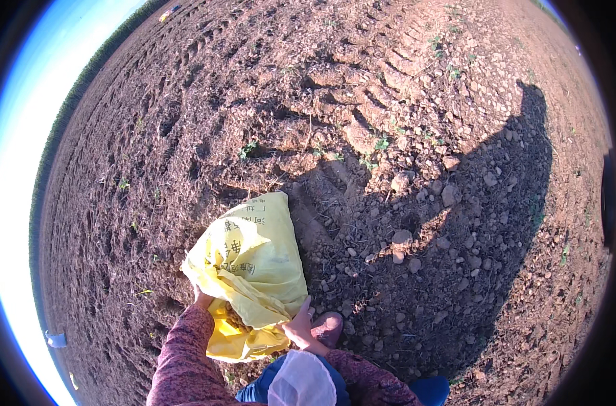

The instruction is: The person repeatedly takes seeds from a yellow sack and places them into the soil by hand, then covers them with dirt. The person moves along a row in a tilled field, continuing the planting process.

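Observation:
A yellow woven sack point(260, 243) bearing dark writing stands on the tilled soil in front of me. Its mouth faces me and gapes, with small brown lumps point(235, 317) visible inside; I cannot tell what they are. At the left side of the mouth, my left hand point(202, 298) holds the sack, its fingers mostly hidden behind the plastic. On the opposite side, my right hand point(300, 325) grips the sack's edge between thumb and fingers.
Clods and small stones point(402, 238) lie on the ground to the right, within my shadow. My shoe point(327, 327) is beside my right hand. Small green plants point(248, 149) dot the field. A pale object point(56, 339) lies far off at the left edge.

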`<control>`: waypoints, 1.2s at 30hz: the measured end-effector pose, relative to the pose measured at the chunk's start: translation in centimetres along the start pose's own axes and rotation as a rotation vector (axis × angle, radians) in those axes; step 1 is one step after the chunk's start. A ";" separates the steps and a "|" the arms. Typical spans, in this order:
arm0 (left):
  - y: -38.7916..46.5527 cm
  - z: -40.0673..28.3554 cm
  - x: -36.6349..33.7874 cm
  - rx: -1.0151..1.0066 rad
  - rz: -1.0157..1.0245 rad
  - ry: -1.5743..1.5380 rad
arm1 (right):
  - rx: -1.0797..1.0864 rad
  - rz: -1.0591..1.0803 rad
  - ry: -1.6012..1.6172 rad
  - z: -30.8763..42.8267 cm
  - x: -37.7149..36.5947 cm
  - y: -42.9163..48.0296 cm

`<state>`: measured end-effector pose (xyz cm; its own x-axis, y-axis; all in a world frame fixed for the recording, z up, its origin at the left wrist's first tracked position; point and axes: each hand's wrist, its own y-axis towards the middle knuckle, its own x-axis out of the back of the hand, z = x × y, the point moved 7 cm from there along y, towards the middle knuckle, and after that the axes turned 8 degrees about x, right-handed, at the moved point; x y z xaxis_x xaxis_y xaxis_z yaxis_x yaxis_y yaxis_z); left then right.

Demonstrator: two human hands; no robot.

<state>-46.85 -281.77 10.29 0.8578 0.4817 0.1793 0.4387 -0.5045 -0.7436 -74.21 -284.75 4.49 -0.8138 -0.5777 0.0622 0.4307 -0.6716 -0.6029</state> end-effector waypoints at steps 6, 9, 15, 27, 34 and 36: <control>-0.6 -4.1 2.8 0.030 -0.079 -0.135 | -0.157 0.116 0.559 0.9 0.2 1.1; -1.0 -8.6 4.2 -0.014 -0.125 -0.185 | 0.401 0.173 -0.010 -2.1 -2.8 5.8; -0.1 -22.2 3.9 -0.253 -0.140 -0.209 | 0.214 0.484 1.024 10.1 0.1 5.5; 20.8 -44.3 -16.8 -0.576 -0.037 -0.144 | 0.571 -0.590 0.675 20.5 33.7 13.7; 15.4 -35.3 -27.7 -0.869 -0.634 0.695 | 0.495 -0.475 -0.448 6.4 28.1 8.1; 9.3 -31.8 -29.2 -1.460 -0.564 0.562 | 0.603 -0.443 -0.536 7.7 25.5 7.1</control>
<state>-59.35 -323.34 18.63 0.3558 0.6872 0.6334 0.2936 -0.7256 0.6223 -88.86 -307.81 7.89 -0.7283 -0.2469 0.6392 0.3759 -0.9239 0.0715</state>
